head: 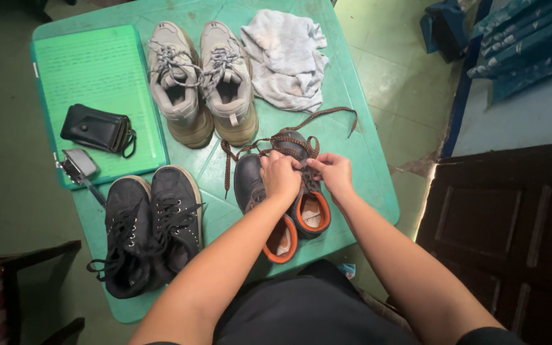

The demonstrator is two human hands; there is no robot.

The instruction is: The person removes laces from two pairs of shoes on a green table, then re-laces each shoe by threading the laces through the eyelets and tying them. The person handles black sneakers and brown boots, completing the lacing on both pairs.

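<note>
While spread over the green table [352,160], sturdy dark boots [289,211] with orange collars sit near its front edge, probably stiff and weighty. Pinched between left hand [280,176] and right hand [332,172], soft brown laces [289,135]; best gripped near the eyelets.

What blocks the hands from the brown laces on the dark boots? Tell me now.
Nothing visible does. The left hand and right hand are already on the brown laces of the right-side dark boot.
</note>
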